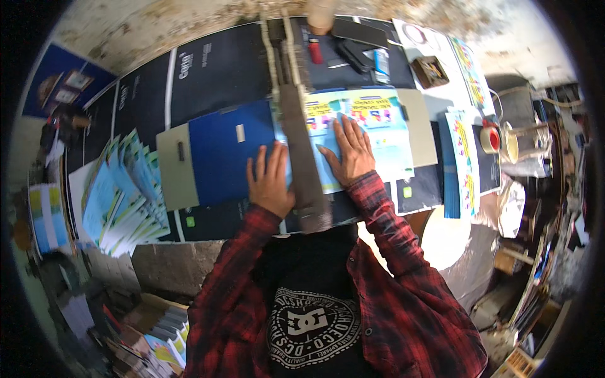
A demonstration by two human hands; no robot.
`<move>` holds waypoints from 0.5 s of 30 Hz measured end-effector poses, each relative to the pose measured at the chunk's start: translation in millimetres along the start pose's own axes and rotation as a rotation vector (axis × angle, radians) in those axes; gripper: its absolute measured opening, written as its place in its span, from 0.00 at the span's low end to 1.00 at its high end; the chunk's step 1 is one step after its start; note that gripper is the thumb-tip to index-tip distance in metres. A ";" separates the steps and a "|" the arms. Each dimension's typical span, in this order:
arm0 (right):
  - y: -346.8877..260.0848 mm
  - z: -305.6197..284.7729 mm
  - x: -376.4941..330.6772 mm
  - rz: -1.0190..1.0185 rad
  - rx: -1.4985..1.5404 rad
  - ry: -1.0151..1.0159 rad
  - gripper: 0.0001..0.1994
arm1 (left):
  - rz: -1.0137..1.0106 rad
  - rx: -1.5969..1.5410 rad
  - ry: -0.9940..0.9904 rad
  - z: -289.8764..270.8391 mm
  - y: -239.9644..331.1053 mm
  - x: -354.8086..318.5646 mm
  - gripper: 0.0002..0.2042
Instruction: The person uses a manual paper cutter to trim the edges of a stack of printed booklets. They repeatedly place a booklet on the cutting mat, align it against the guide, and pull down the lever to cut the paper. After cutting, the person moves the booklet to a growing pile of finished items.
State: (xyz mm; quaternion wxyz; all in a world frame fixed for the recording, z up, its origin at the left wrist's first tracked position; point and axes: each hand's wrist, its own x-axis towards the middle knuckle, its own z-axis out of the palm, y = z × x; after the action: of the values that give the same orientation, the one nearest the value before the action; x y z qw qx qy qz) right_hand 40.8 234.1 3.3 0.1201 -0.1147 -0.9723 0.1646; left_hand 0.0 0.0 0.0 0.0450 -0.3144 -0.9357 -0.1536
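Note:
My left hand [271, 179] lies flat, fingers stretched, at the right part of a blue board [220, 142], close beside a long dark bar [301, 151]. On the other side of that bar, my right hand [348, 150] presses flat with thumb spread on a light blue and yellow printed sheet [394, 148]. The sheet's left part runs under the bar, and a narrow strip of light blue shows by my left fingers. Grey board [176, 167] with a small dark slot extends left of the blue one; another grey board [421, 126] peeks out right of the sheet. Neither hand grips anything.
Fanned printed sheets [123, 189] lie at the table's left end. To the right stands a stack of printed sheets [463, 167], near a tape roll [489, 140]. A small brown box [430, 71], red lighter-like object [315, 51] and dark phone-like slab [359, 33] sit at the back.

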 end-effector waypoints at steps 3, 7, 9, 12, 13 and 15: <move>44.9 -31.8 13.2 -0.010 -0.077 0.056 0.39 | -0.038 -0.127 0.006 39.2 19.5 11.8 0.26; 89.0 -35.2 5.4 0.093 -0.073 0.109 0.41 | 0.045 -0.095 0.111 29.4 20.6 17.1 0.27; 102.8 -41.6 6.5 0.154 -0.101 0.072 0.42 | 0.038 -0.138 0.119 31.6 18.6 17.5 0.27; 107.4 -41.1 7.5 0.152 -0.117 0.053 0.42 | 0.029 -0.133 0.067 19.6 15.4 19.0 0.28; 111.2 -40.4 6.8 0.133 -0.117 0.061 0.42 | 0.031 -0.097 0.040 9.4 17.7 20.7 0.28; 115.2 -34.6 6.8 0.080 -0.098 0.075 0.42 | 0.020 -0.140 0.033 7.0 14.1 14.2 0.30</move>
State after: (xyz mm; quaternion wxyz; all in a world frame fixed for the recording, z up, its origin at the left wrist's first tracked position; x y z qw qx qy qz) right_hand 64.9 351.9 -3.8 0.1438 -0.1655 -0.9686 0.1169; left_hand -2.8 21.0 -0.4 0.0395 -0.3235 -0.9186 -0.2234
